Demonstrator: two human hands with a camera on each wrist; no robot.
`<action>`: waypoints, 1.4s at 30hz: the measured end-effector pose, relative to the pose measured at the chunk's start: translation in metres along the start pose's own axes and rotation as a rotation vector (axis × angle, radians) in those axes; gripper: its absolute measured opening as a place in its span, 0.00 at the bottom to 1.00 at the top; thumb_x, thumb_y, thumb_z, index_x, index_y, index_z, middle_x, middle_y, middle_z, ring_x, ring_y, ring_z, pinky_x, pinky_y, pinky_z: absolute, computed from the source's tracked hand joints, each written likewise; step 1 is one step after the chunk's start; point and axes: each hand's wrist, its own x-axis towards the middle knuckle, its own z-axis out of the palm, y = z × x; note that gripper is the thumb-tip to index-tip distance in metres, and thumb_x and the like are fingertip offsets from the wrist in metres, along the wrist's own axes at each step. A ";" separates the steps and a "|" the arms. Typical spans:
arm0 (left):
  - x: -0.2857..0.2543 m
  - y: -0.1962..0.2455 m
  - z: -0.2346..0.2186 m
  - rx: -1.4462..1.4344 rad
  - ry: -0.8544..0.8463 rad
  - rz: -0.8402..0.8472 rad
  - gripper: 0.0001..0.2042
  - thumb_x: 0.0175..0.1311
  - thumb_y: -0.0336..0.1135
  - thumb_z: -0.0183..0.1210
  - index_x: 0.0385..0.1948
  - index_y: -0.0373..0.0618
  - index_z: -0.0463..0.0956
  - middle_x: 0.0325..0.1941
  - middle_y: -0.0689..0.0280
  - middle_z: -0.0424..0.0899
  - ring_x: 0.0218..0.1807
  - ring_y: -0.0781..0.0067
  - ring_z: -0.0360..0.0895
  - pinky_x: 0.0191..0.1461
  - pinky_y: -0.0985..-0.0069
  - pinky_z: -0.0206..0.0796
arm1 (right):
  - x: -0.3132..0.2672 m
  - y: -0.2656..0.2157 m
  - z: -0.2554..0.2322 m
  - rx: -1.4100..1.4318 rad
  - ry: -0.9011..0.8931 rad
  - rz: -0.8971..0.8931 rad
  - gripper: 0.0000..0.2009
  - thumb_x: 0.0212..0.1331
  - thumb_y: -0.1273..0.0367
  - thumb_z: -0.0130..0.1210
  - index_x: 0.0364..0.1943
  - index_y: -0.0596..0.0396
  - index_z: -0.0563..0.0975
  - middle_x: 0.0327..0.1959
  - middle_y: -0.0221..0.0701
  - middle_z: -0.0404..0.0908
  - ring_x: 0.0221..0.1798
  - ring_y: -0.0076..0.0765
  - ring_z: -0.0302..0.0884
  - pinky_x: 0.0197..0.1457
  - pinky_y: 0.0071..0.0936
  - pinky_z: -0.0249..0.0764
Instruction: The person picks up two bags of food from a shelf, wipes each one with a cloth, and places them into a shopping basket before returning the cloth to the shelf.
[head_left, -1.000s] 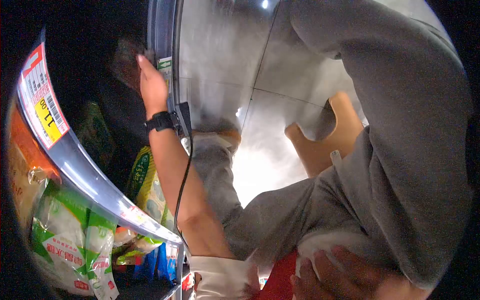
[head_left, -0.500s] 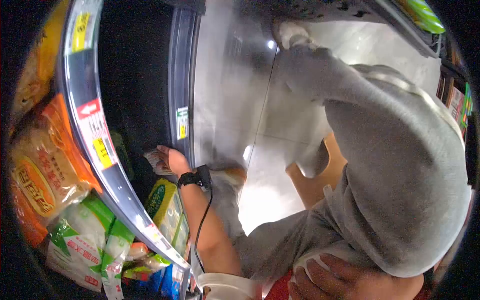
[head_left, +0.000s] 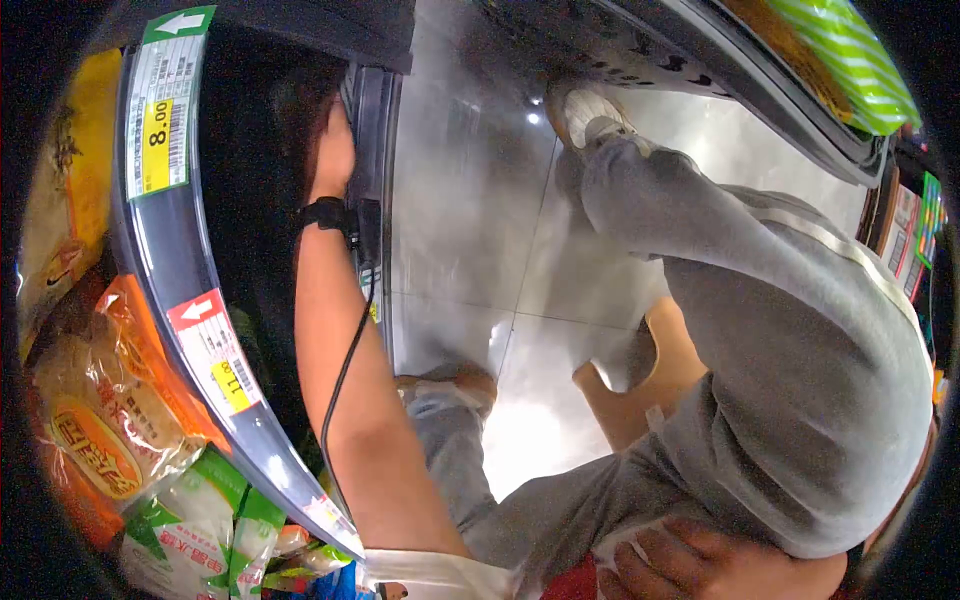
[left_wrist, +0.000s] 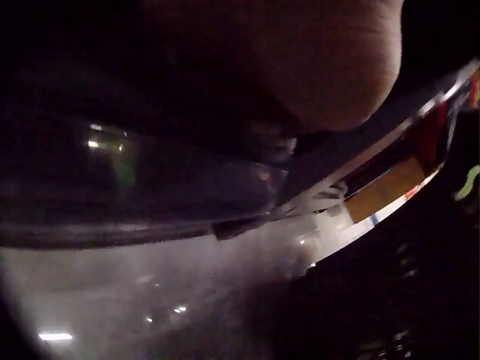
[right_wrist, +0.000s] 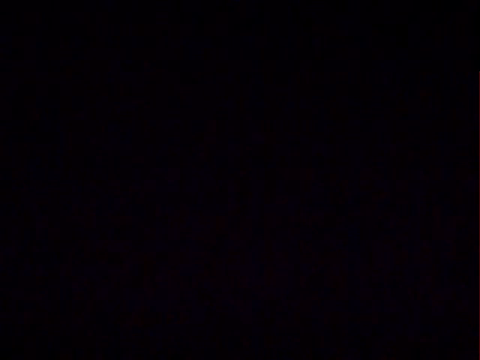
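Note:
My left hand (head_left: 336, 150) reaches deep into the dark lower shelf (head_left: 250, 150), close along the inside of its front edge (head_left: 375, 130). Its fingers are lost in the shadow, and I cannot tell what they hold. A black strap with a small camera (head_left: 367, 235) sits on that wrist, and a cable runs down the forearm. In the left wrist view the base of the left hand (left_wrist: 330, 67) fills the top, over a dark glossy strip (left_wrist: 172, 180). At the bottom of the head view my right hand (head_left: 690, 565) lies on the lap with its fingers gently bent. The right wrist view is black.
An upper shelf edge with price labels (head_left: 165, 120) curves down the left side. Behind it stand an orange-trimmed bag (head_left: 110, 420) and green-and-white bags (head_left: 185, 525). A tan stool (head_left: 655, 375) stands on the grey floor (head_left: 460, 220). Another shelf edge (head_left: 800, 100) crosses the upper right.
The left hand drew nearer by half a second ago, with a greyish thing showing at its fingers, and has since stretched farther along the lower shelf. The head view has shifted. The right hand stays put.

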 end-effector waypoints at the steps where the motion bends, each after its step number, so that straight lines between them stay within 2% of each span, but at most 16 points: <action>1: 0.003 -0.012 -0.001 0.051 0.032 0.102 0.23 0.78 0.43 0.40 0.65 0.37 0.68 0.73 0.49 0.64 0.75 0.46 0.58 0.79 0.59 0.43 | 0.002 0.001 -0.003 -0.002 -0.011 0.019 0.21 0.50 0.65 0.53 0.47 0.62 0.81 0.49 0.41 0.80 0.55 0.46 0.76 0.60 0.41 0.72; 2: 0.008 -0.034 0.000 0.103 0.063 0.206 0.23 0.78 0.42 0.41 0.65 0.38 0.68 0.74 0.49 0.64 0.75 0.46 0.58 0.80 0.58 0.42 | 0.004 0.004 -0.005 -0.005 -0.021 0.040 0.20 0.50 0.65 0.53 0.47 0.61 0.81 0.49 0.41 0.81 0.55 0.46 0.76 0.60 0.41 0.72; 3: 0.027 -0.105 0.031 0.103 0.124 0.387 0.22 0.78 0.41 0.41 0.66 0.39 0.67 0.75 0.49 0.62 0.75 0.45 0.57 0.80 0.58 0.41 | 0.007 0.007 -0.006 -0.007 -0.023 0.064 0.20 0.50 0.65 0.53 0.47 0.61 0.81 0.49 0.40 0.81 0.55 0.45 0.76 0.59 0.41 0.72; 7: 0.024 -0.154 -0.017 0.372 0.155 0.213 0.22 0.78 0.42 0.41 0.66 0.39 0.67 0.75 0.49 0.62 0.75 0.46 0.57 0.80 0.58 0.42 | 0.015 0.022 -0.008 -0.018 -0.070 0.169 0.20 0.51 0.64 0.54 0.47 0.59 0.81 0.48 0.38 0.81 0.53 0.44 0.77 0.57 0.40 0.73; 14: 0.002 -0.222 -0.084 0.573 0.231 -0.040 0.23 0.78 0.43 0.41 0.66 0.39 0.67 0.74 0.50 0.63 0.75 0.46 0.58 0.79 0.58 0.44 | 0.024 0.052 0.000 -0.050 -0.163 0.335 0.18 0.52 0.64 0.54 0.47 0.56 0.81 0.46 0.35 0.81 0.51 0.42 0.77 0.54 0.39 0.74; 21: -0.086 -0.271 -0.132 0.679 0.261 -0.225 0.23 0.78 0.44 0.41 0.66 0.39 0.68 0.74 0.50 0.63 0.75 0.47 0.59 0.79 0.59 0.45 | 0.029 0.052 0.014 -0.021 -0.181 0.385 0.17 0.54 0.63 0.55 0.47 0.52 0.81 0.44 0.32 0.81 0.49 0.39 0.77 0.51 0.38 0.75; 25: -0.123 -0.287 -0.138 0.690 0.265 -0.292 0.24 0.78 0.45 0.41 0.66 0.39 0.68 0.74 0.50 0.64 0.75 0.47 0.59 0.79 0.59 0.46 | 0.025 0.055 0.017 0.009 -0.144 0.383 0.17 0.51 0.62 0.58 0.45 0.52 0.82 0.42 0.32 0.81 0.48 0.39 0.78 0.49 0.39 0.75; 32: -0.122 -0.268 -0.129 0.679 0.222 -0.247 0.24 0.78 0.46 0.41 0.66 0.39 0.68 0.73 0.51 0.65 0.74 0.48 0.60 0.78 0.59 0.47 | 0.035 0.053 0.026 0.047 -0.117 0.238 0.18 0.50 0.61 0.59 0.45 0.52 0.82 0.43 0.32 0.81 0.48 0.39 0.78 0.49 0.40 0.75; 38: -0.077 -0.219 -0.100 0.607 0.195 -0.087 0.24 0.78 0.47 0.41 0.66 0.40 0.68 0.73 0.51 0.65 0.74 0.48 0.60 0.78 0.60 0.48 | 0.041 0.049 0.032 0.014 -0.120 0.193 0.19 0.49 0.61 0.59 0.45 0.51 0.82 0.43 0.32 0.81 0.48 0.40 0.78 0.49 0.40 0.75; 42: -0.045 -0.158 -0.069 0.508 0.158 0.090 0.25 0.78 0.47 0.41 0.66 0.40 0.68 0.73 0.51 0.66 0.74 0.49 0.61 0.78 0.60 0.49 | 0.049 0.047 0.038 0.026 -0.128 0.163 0.19 0.48 0.61 0.60 0.46 0.51 0.82 0.43 0.32 0.81 0.48 0.40 0.78 0.50 0.41 0.75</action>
